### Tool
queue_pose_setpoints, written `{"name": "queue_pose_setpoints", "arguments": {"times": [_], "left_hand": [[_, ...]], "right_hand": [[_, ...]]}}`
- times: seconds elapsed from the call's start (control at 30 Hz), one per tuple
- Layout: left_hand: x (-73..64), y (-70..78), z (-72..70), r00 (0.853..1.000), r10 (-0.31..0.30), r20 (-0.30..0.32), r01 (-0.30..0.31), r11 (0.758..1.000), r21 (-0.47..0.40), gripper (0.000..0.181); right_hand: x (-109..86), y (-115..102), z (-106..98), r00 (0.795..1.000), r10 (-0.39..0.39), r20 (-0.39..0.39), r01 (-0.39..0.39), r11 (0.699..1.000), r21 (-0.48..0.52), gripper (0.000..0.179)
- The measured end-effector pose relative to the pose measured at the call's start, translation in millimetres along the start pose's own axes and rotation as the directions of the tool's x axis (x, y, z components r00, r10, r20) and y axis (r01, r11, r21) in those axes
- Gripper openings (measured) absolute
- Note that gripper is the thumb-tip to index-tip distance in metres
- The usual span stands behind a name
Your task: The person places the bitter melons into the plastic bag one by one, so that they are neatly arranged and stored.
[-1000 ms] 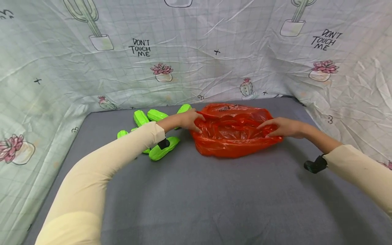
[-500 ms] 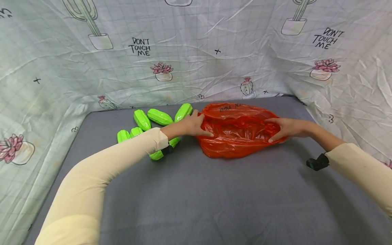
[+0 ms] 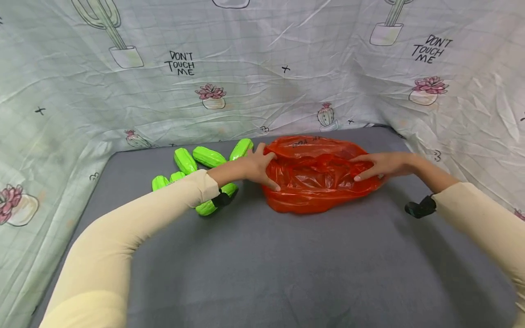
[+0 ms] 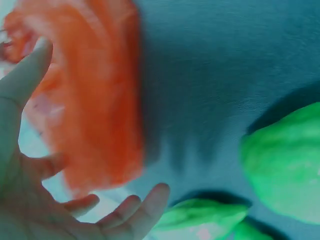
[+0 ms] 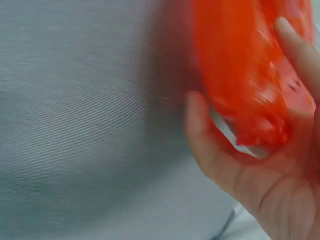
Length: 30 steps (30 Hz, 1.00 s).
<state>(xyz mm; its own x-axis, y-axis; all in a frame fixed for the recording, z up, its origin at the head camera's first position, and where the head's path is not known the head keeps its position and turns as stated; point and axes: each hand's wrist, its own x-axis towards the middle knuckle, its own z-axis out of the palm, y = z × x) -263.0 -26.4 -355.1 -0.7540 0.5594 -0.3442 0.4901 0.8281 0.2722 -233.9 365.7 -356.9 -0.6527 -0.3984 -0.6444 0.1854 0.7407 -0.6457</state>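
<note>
A red plastic bag (image 3: 307,200) lies with its mouth spread upward at the back of the grey table, dark print on its far flap. At the bag's left end is my left hand (image 3: 255,167), thumb over the near rim. Its fingers (image 4: 150,205) are spread and only slightly bent in the left wrist view, with fingertips beside the bag's end. On the opposite side, my right hand (image 3: 389,164) holds the bag's right end between thumb and fingers. The gathered red plastic (image 5: 240,90) sits inside that grasp in the right wrist view.
Several bright green, ridged, gourd-like pieces (image 3: 208,156) lie left of the bag, some partly behind my left forearm. A printed cloth (image 3: 262,59) hangs behind and on both sides of the grey table (image 3: 303,269). Each wrist wears a dark device (image 3: 420,207).
The bag's mouth has been reshaped and now stands wider at the left. My left hand's thumb and fingers have spread apart; the right hand stays at the bag's right end.
</note>
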Motion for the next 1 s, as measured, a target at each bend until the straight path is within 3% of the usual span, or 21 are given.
{"name": "queue_pose_setpoints", "arguments": {"times": [0.07, 0.13, 0.27, 0.37, 0.5, 0.7, 0.83, 1.0], "left_hand": [[-8.6, -2.8, -8.8, 1.000, 0.021, -0.016, -0.022, 0.998, -0.056, 0.090], [-21.4, -7.1, -16.9, 0.998, 0.037, -0.054, -0.042, 0.994, -0.097, 0.083], [-56.7, -24.3, -28.4, 0.987, 0.045, -0.156, -0.067, 0.989, -0.134, 0.072], [-84.4, -45.8, -30.8, 0.976, 0.026, -0.215, -0.055, 0.990, -0.129, 0.066], [-117.1, -74.5, -25.7, 0.969, -0.003, -0.249, -0.030, 0.992, -0.126, 0.059], [-154.1, -108.1, -10.9, 0.957, -0.018, -0.290, -0.021, 0.991, -0.130, 0.058], [-169.3, -123.9, -0.9, 0.955, -0.042, -0.295, 0.002, 0.991, -0.135, 0.060], [-177.8, -132.9, 9.2, 0.954, -0.037, -0.299, -0.005, 0.990, -0.139, 0.062]], "right_hand": [[-0.9, -2.2, -8.2, 0.998, 0.008, 0.059, -0.012, 0.997, 0.078, 0.084], [-1.6, -0.6, -13.4, 0.997, -0.017, 0.070, 0.010, 0.995, 0.099, 0.080], [-4.1, 12.3, -16.6, 0.995, -0.087, 0.046, 0.080, 0.988, 0.134, 0.072], [-6.8, 20.9, -16.4, 0.991, -0.132, -0.003, 0.130, 0.972, 0.198, 0.066], [-10.3, 28.0, -11.8, 0.980, -0.179, -0.089, 0.197, 0.940, 0.279, 0.057], [-14.7, 35.4, 1.0, 0.946, -0.220, -0.237, 0.285, 0.914, 0.288, 0.054], [-16.5, 39.4, 8.0, 0.927, -0.223, -0.301, 0.300, 0.923, 0.240, 0.060], [-19.3, 42.5, 13.0, 0.918, -0.196, -0.344, 0.258, 0.955, 0.144, 0.074]]}}
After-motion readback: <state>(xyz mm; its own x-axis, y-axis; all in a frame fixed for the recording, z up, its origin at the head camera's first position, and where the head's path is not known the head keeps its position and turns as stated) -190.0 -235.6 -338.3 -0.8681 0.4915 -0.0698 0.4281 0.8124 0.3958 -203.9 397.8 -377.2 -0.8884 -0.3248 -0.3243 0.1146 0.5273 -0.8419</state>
